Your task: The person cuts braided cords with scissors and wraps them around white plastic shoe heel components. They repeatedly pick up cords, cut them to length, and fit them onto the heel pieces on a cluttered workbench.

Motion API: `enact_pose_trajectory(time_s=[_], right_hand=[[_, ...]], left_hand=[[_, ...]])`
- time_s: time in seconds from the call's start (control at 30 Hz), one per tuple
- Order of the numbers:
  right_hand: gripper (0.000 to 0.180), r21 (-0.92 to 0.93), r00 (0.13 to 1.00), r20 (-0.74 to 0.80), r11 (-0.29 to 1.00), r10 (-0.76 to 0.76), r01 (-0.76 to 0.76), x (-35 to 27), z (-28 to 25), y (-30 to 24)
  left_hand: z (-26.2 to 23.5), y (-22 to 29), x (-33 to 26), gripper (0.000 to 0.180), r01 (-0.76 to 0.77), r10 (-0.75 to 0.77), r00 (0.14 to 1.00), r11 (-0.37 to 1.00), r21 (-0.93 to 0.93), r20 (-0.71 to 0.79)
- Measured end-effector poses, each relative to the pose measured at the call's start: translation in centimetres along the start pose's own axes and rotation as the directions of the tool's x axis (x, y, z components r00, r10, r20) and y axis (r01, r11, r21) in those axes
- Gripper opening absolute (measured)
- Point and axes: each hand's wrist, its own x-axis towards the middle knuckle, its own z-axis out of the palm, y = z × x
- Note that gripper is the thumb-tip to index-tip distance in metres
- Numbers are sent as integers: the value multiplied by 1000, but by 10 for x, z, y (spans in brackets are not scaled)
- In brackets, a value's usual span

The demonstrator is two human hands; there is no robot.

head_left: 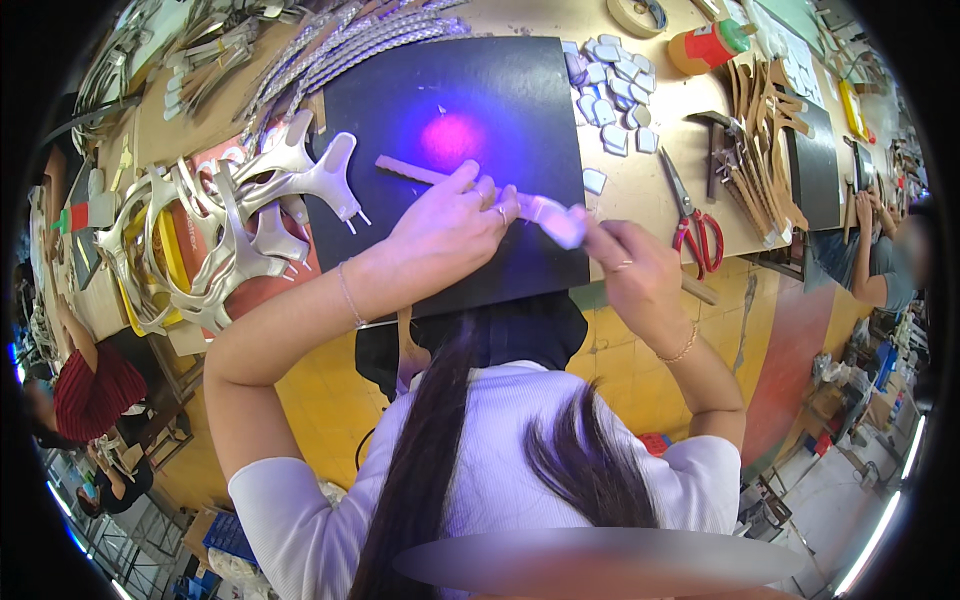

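Note:
My left hand rests on a black mat, fingers curled over a narrow pale strip that lies across the mat. My right hand pinches a small white padded piece at the mat's right edge. Both hands meet around that white piece. A purple light spot glows on the mat just beyond my fingers.
A heap of silvery metallic shaped parts lies left of the mat. Several small white pads sit at the right, with red-handled scissors, a hammer, brown cut-outs and a glue bottle. Other people sit at both sides.

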Motion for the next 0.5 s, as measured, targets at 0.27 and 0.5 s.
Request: enact_pose_trajectory(time_s=[0.27, 0.5], right_hand=[[52, -131, 972, 212, 989, 100, -73, 9, -7, -1], [48, 16, 935, 294, 977, 200, -214, 13, -2, -3]], left_hand=[[-1, 0, 0, 45, -10, 10, 1000, 1000, 3, -3], [-1, 1, 0, 43, -9, 9, 1000, 1000, -3, -22]])
